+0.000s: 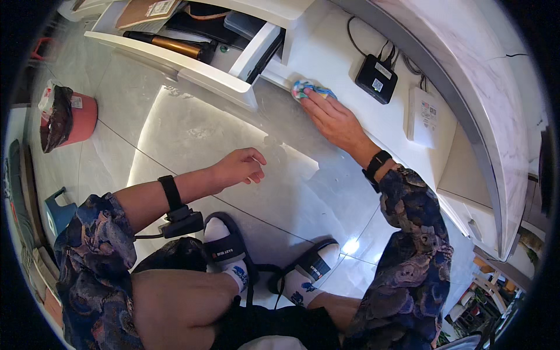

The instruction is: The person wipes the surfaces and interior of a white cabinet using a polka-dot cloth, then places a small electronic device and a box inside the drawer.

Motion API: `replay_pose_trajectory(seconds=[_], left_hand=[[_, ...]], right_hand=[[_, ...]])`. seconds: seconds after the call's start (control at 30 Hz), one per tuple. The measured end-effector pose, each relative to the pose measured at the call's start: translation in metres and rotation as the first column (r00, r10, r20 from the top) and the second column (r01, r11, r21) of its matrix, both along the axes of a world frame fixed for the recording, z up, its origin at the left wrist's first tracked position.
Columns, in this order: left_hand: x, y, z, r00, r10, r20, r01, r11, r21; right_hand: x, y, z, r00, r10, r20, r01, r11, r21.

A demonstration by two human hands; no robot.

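Observation:
My right hand point(333, 118) presses a bunched multicoloured cloth point(304, 88) against the front edge of the white cabinet shelf point(333, 58), its fingers lying over the cloth. Just left of the cloth is the corner of a pulled-out white drawer point(221, 87). My left hand point(240, 167) hangs in the air over the tiled floor, fingers loosely bent and apart, with nothing in it. On the shelf, beyond my right hand, lie a black box with cables point(376, 79) and a white box point(422, 118).
In the drawer are a black-and-gold cylinder point(169, 45), papers point(146, 13) and dark flat items. A pink bin point(81, 119) with a black liner stands at left, near a blue plastic stool point(58, 209). My slippered feet point(227, 245) rest on the floor below.

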State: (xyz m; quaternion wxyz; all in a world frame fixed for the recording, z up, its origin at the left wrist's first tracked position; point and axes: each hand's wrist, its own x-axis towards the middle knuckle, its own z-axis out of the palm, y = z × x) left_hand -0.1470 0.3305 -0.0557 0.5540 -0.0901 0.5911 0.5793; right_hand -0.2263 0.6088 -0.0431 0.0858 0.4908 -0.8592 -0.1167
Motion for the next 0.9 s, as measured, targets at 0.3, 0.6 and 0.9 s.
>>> replay_pose_trajectory(seconds=[0.3,0.6,0.9], left_hand=[[0.002,-0.009,0.002,0.999,0.040,-0.005,-0.040,0.999,0.036],[-0.007,0.037,-0.007,0.996,-0.081,-0.035,0.084,0.993,0.088],[-0.009,0.041,-0.002,0.993,-0.112,-0.031,0.114,0.989,0.090]], right_hand=[[0.078,0.094,0.044,0.960,-0.070,0.271,0.025,0.985,0.169],[0.085,0.074,0.060,0.737,-0.178,0.652,0.466,0.833,-0.299],[-0.010,0.016,-0.010,0.823,-0.423,0.379,0.567,0.606,-0.558]])
